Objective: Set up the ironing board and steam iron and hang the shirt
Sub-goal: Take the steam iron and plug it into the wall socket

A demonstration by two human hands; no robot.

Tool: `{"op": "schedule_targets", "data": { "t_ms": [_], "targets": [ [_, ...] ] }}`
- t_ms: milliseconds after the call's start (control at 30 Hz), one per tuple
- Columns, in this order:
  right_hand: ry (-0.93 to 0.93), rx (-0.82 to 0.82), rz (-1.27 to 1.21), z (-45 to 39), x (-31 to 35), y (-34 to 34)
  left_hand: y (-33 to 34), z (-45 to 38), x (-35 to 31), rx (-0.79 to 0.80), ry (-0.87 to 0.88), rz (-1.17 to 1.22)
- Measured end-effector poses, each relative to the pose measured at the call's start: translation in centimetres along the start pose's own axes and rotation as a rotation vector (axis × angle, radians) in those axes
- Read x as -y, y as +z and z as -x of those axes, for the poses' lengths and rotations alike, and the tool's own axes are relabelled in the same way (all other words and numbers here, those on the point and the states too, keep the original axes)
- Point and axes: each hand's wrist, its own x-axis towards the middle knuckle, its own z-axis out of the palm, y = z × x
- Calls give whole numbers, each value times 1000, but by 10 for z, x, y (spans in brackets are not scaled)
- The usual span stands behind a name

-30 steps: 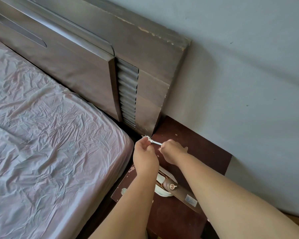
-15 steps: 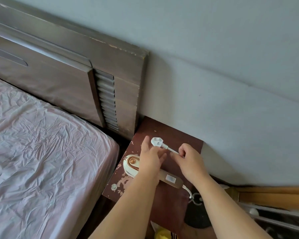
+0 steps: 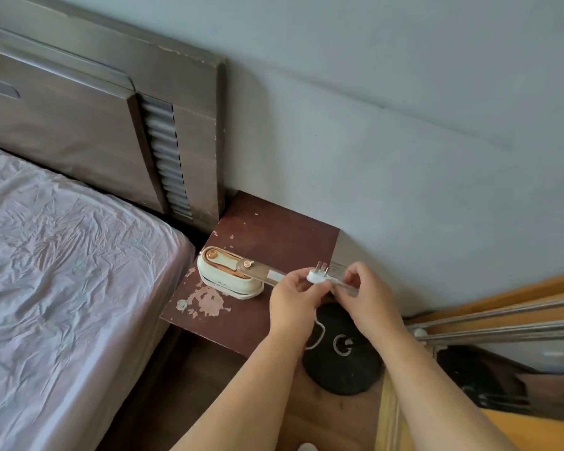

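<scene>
Your left hand pinches the white plug, prongs up, while your right hand grips its cord beside the iron.

Both bare forearms reach forward from the lower edge and come close together. The left hand has its fingers curled, with the grip closed between thumb and fingertips. The right hand is just beside that grip, also pinching, knuckles up, wrist slightly bent.

One iron, one plug, two hands.
</scene>
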Motion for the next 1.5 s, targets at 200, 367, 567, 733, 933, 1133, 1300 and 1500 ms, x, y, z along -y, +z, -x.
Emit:
{"op": "schedule_targets", "data": {
  "t_ms": [200, 367, 567, 733, 933, 1133, 1300, 1500],
  "targets": [
    [-212, -60, 88, 40, -22, 18, 21, 28, 42, -115, -62, -27],
    [-250, -91, 77, 60, -43, 37, 27, 32, 71, -131, -147, -68],
    [-143, -121, 65, 62, -86, 74, 35, 16, 122, -119, -184, -95],
    [-142, -132, 53, 49, -128, 97, 56, -17, 153, -129, -188, -113],
    [-47, -235, 3, 8, -183, 133, 85, -61, 197, -22, -95, -2],
    [42, -320, -279, -25, -225, 184, 96, -102, 257, -34, -44, 73],
    [90, -493, -353, -71, -266, 226, 99, -151, 313, -19, -23, -61],
    [128, -468, -433, -115, -293, 257, 113, -207, 341, -60, 52, -159]
  ]
}}
